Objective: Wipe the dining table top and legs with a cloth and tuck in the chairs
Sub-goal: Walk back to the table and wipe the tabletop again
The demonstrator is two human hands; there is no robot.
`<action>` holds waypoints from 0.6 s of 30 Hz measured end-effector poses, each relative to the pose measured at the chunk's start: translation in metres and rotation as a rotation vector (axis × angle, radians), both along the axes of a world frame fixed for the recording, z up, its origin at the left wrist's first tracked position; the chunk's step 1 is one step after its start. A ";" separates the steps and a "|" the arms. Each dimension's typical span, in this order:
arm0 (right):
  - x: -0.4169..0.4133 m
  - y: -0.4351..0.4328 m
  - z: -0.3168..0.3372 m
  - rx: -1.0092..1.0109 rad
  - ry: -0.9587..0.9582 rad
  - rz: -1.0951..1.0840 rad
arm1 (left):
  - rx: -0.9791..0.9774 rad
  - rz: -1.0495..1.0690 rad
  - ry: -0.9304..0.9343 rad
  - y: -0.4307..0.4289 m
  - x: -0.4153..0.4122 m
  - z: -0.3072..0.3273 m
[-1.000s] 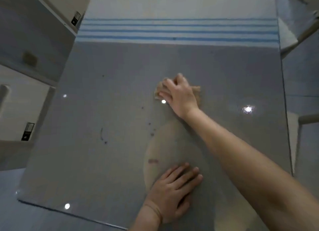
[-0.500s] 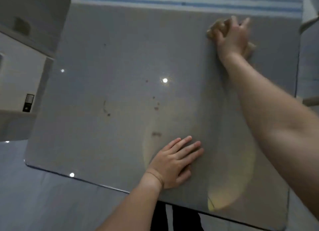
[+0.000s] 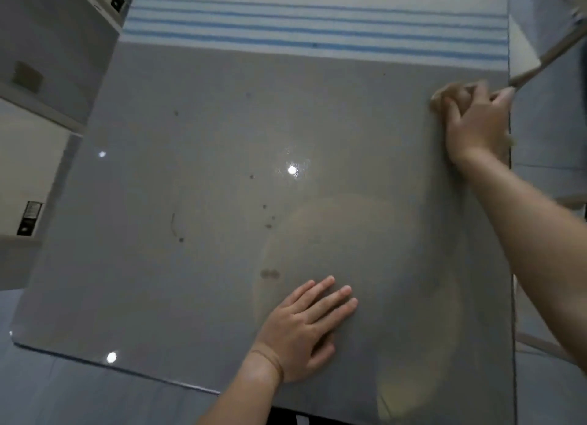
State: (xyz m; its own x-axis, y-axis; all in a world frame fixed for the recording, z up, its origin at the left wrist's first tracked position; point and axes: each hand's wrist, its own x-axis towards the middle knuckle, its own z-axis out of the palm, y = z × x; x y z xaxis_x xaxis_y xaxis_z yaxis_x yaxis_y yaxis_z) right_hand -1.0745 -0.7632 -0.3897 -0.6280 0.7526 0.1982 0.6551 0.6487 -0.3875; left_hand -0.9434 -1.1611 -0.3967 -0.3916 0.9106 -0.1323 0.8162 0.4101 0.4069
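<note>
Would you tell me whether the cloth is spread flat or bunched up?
Bunched up: the right hand curls over the cloth, and only a small crumpled lump shows beyond it.

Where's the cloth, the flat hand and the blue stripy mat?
cloth [image 3: 451, 91]: head view, tan edge showing above the right hand [image 3: 476, 126].
left hand [image 3: 298, 332]: head view, back of the hand.
stripy mat [image 3: 317, 30]: head view, pale band between blue stripes.

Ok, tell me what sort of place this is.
Most likely a home dining area: a glossy grey table top with a blue-striped runner at its far end, and what looks like a wooden chair frame beside its right edge.
</note>
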 end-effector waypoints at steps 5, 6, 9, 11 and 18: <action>-0.113 0.002 -0.006 -0.117 -0.103 -0.002 | 0.013 -0.021 0.025 -0.001 0.000 -0.004; -0.115 -0.020 -0.004 -0.096 -0.121 0.101 | 0.015 -0.022 0.027 -0.001 0.000 -0.003; -0.078 -0.107 0.001 -0.050 -0.082 0.475 | -0.003 -0.025 0.036 -0.001 0.000 -0.004; -0.015 -0.159 0.003 -0.079 -0.041 0.711 | -0.025 -0.015 0.019 -0.001 0.001 -0.003; 0.165 -0.102 -0.003 -0.079 -0.012 0.613 | 0.028 0.005 0.038 0.000 0.001 -0.001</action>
